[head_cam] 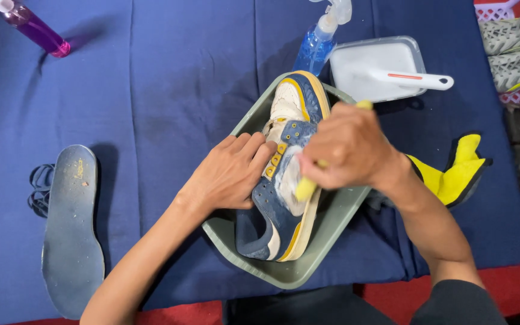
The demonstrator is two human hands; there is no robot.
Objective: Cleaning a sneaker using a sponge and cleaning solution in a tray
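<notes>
While round brush [306, 188], right grip [347, 147] on sneaker [272, 210]

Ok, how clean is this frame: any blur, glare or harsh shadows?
Head view: evenly lit, soft shadows only beside the grey insole and under the olive plastic tub; the right hand and its yellow brush look slightly motion-blurred; no strong glare.

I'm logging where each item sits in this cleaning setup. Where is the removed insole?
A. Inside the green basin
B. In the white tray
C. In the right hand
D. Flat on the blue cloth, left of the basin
D: the dark insole lies flat on the blue cloth, well left of the green basin.
</notes>
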